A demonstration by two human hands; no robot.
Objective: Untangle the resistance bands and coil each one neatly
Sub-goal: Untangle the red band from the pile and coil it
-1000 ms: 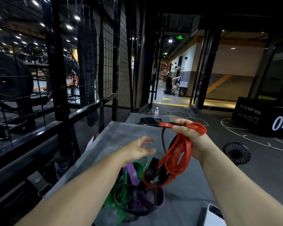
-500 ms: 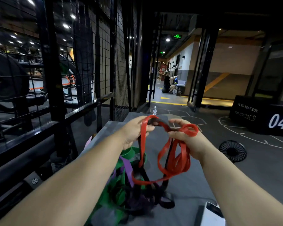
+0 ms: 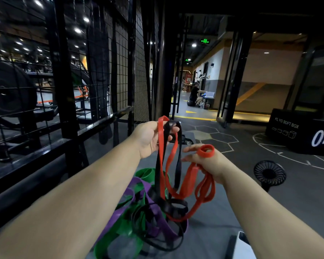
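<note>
Two bare forearms reach forward over a grey table [image 3: 215, 219] in a dimly lit gym. Closest, at the bottom right edge, the corner of a white object [image 3: 246, 246] shows; what it is cannot be told.

Just beyond it, between the forearms, a tangled heap of resistance bands lies on the table. A wide green band [image 3: 118, 232] is lowest and to the left, a purple band [image 3: 157, 219] is woven through it, and a thin black loop [image 3: 163, 246] lies across both.

A red band [image 3: 169, 161] and a wider black band [image 3: 158, 174] rise out of the heap to the left hand [image 3: 150, 139]. That hand is raised above the table and pinches both bands together at their top bend.

The right hand [image 3: 209, 161] is lower and to the right, near the left hand but not touching it. It holds several coils of the same red band, which hang below its palm. A small red loop is wrapped round one digit on top, and two fingers stretch toward the left hand. A slack red strand dips between the two hands.

Past the right hand, a small black fan [image 3: 269, 173] stands on the dark floor [image 3: 241, 146], which is marked with white lines and hexagons. A black wire-mesh fence [image 3: 101, 71] runs along the left side, with weight machines dim behind it.

Farther right is a black plyo box [image 3: 305, 135] marked "04". At the far end of a lit corridor a person [image 3: 195, 96] crouches, under a green exit sign [image 3: 205, 41]
</note>
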